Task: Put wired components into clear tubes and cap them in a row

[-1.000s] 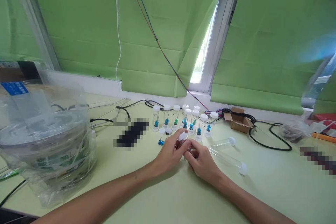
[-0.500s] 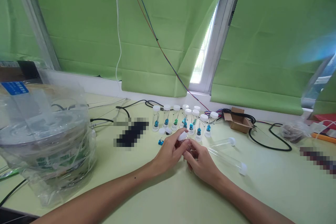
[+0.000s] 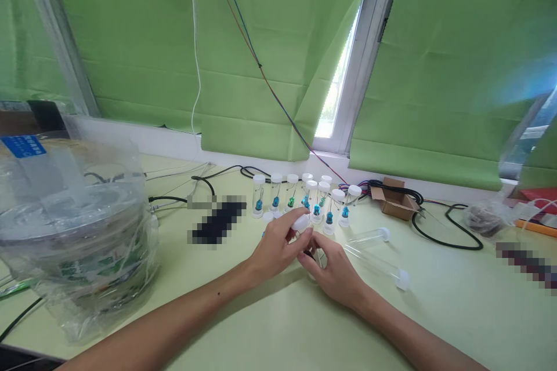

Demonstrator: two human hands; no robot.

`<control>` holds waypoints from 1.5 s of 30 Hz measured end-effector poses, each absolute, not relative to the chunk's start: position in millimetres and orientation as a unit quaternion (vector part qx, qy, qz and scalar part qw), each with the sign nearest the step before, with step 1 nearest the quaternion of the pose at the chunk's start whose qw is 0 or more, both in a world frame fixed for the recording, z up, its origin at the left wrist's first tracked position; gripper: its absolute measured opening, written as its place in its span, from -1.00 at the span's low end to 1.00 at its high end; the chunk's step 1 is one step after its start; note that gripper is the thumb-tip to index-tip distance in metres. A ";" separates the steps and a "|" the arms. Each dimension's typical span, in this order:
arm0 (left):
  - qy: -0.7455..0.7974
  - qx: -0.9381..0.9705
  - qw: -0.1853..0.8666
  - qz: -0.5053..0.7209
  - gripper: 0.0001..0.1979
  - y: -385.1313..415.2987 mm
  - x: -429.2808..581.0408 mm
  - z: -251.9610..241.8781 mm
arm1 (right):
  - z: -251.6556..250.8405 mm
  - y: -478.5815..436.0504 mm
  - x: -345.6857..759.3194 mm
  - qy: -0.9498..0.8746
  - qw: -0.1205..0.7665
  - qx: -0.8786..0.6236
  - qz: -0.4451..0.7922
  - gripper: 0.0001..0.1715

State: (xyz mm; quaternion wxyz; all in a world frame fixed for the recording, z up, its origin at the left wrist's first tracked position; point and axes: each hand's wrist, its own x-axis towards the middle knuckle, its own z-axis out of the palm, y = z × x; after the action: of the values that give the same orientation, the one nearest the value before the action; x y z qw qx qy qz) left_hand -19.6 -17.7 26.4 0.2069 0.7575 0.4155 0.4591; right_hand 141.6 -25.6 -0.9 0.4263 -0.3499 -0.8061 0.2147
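Both of my hands meet over the table in front of a group of small clear tubes. My left hand (image 3: 274, 246) pinches a white cap (image 3: 300, 222) between thumb and fingers. Just to its right, my right hand (image 3: 333, 264) is closed around a clear tube, mostly hidden by the fingers. A small dark piece (image 3: 309, 254) and thin stems show at its fingertips. Beyond my hands stand several white-capped tubes (image 3: 329, 214) with blue or green pieces and thin stems inside. Beside my right hand lie two clear tubes, one nearer (image 3: 378, 262) and one farther (image 3: 368, 237).
A large plastic-wrapped round bundle (image 3: 82, 243) takes up the left side. Black cable (image 3: 448, 240) loops near an open cardboard box (image 3: 394, 200) at the back right. A blurred-out dark object (image 3: 220, 221) lies left of the tubes. Green blinds (image 3: 278, 40) hang behind the table.
My left hand has shifted slightly left and up with the white cap, and now covers more of the small blue piece on the table. The fingers of my right hand have opened a little.
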 end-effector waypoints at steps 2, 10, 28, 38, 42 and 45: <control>0.425 0.758 0.180 0.461 -0.62 -16.7 -20.4 26.8 | -2.3 -25.0 142.6 -0.810 0.427 -0.351 0.197 -0.97; 0.410 0.771 0.192 0.449 -0.52 -13.4 -23.1 21.7 | -4.7 -22.3 144.2 -0.806 0.434 -0.364 0.173 -0.87; 0.386 0.798 0.207 0.413 -0.42 -7.1 -21.7 11.1 | -8.2 -11.3 146.1 -0.744 0.445 -0.424 0.261 -0.64; 0.417 0.796 0.214 0.383 -0.33 -4.0 -22.5 8.4 | -12.6 -7.5 149.2 -0.754 0.441 -0.425 0.241 -0.60; 0.432 0.791 0.217 0.375 -0.32 -0.6 -24.2 7.2 | -12.2 -6.2 151.0 -0.764 0.444 -0.412 0.222 -0.55; 0.444 0.788 0.225 0.363 -0.31 0.7 -25.1 6.9 | -12.0 -5.9 152.0 -0.768 0.445 -0.412 0.204 -0.56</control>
State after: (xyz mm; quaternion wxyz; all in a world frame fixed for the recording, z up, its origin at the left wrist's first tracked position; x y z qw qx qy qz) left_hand -25.1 0.7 6.9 0.2246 0.7880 0.4437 0.3630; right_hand 152.0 -5.9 -12.0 0.4449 -0.4123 -0.7683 0.2043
